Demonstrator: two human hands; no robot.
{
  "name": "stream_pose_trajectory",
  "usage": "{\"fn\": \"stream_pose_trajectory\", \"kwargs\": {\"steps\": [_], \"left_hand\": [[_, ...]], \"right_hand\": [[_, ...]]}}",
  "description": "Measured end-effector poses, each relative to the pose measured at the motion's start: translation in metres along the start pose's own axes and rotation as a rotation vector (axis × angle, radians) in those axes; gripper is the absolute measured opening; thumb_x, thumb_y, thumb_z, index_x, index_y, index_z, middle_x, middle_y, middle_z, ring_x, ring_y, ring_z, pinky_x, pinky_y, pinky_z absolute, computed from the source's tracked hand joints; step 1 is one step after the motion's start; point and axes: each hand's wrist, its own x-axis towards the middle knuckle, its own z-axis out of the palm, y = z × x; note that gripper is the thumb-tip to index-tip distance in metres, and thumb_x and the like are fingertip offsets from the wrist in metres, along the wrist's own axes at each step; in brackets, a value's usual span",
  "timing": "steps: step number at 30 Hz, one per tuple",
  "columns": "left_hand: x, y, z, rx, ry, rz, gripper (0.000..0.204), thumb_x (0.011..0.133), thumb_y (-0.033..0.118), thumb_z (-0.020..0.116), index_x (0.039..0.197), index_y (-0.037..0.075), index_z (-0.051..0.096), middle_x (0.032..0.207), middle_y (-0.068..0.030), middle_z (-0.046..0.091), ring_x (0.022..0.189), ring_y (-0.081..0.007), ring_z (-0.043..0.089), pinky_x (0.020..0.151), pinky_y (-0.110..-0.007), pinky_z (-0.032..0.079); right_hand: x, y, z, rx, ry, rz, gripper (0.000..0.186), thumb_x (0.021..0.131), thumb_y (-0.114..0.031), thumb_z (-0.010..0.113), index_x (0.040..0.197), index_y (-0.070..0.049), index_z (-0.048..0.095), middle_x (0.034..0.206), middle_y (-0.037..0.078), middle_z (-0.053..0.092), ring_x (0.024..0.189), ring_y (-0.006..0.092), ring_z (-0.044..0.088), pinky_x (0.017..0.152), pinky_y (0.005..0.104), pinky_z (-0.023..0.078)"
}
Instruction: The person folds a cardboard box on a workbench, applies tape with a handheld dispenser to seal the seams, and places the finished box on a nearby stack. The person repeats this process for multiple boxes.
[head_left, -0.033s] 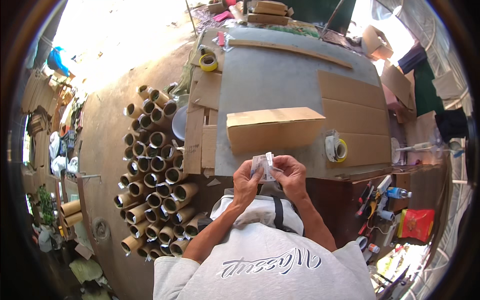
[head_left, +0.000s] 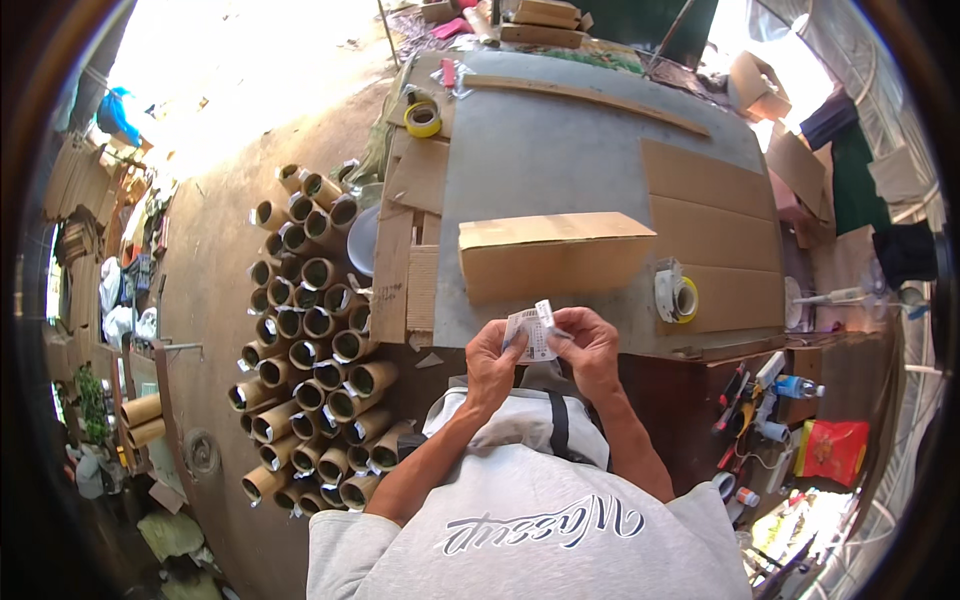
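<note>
A small white printed label sheet (head_left: 529, 332) is stretched between my two hands, just in front of the near table edge. My left hand (head_left: 490, 362) pinches its left side, with the thumb flat on the face. At the upper right corner my right hand (head_left: 588, 348) pinches the sheet between thumb and fingers, where a narrow strip stands bent up. Beyond my hands lies a long closed cardboard box (head_left: 555, 268) on the grey tabletop (head_left: 540, 150). Neither hand touches the box.
Flat cardboard (head_left: 715, 240) covers the table's right side, with a tape dispenser (head_left: 676, 294) on it. A yellow tape roll (head_left: 422, 120) and wooden strip (head_left: 590, 103) lie farther back. Many cardboard tubes (head_left: 310, 350) stand left; tools and a bottle (head_left: 798, 387) sit right.
The strip at the sheet's upper right corner is bent up farther, and my right hand has shifted slightly right. My left hand keeps its pinch. The whole view has shifted a little.
</note>
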Motion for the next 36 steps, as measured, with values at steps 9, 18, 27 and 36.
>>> {"fn": "stream_pose_trajectory", "kwargs": {"steps": [9,18,27,36], "left_hand": [[-0.009,0.008,0.002,-0.299,0.082,-0.042,0.009,0.097,0.010,0.075,0.101,0.002,0.072,0.097,-0.0061,0.078,0.086,-0.0120,0.074,0.080,-0.031,0.062],[-0.008,0.028,0.030,-0.080,-0.020,-0.039,0.013,0.099,0.010,0.074,0.102,-0.003,0.075,0.091,-0.0061,0.076,0.080,-0.0103,0.069,0.075,-0.026,0.056],[-0.008,0.037,0.037,-0.066,-0.041,-0.110,0.016,0.100,0.014,0.073,0.104,-0.001,0.073,0.089,-0.0038,0.073,0.080,-0.0098,0.067,0.078,-0.026,0.055],[-0.005,0.037,0.039,-0.068,-0.076,-0.174,0.018,0.099,0.018,0.074,0.104,0.001,0.073,0.090,-0.0058,0.074,0.083,-0.0128,0.069,0.084,-0.030,0.056]], "right_hand": [[0.014,0.006,0.028,0.509,0.012,0.245,0.035,0.097,-0.014,0.078,0.129,-0.005,0.065,0.122,0.006,0.073,0.111,0.0199,0.070,0.098,0.0385,0.056],[0.046,-0.019,0.027,0.046,0.071,0.167,0.023,0.100,-0.024,0.076,0.103,-0.001,0.075,0.088,0.003,0.076,0.068,0.0078,0.065,0.060,0.0262,0.054],[0.054,-0.021,-0.004,-0.195,0.151,-0.083,0.019,0.100,-0.018,0.077,0.099,0.001,0.076,0.082,0.000,0.074,0.067,0.0043,0.061,0.058,0.0235,0.049],[0.058,-0.024,-0.011,-0.190,0.160,-0.016,0.025,0.100,-0.021,0.077,0.102,0.004,0.075,0.085,0.002,0.075,0.071,0.0052,0.061,0.062,0.0246,0.052]]}}
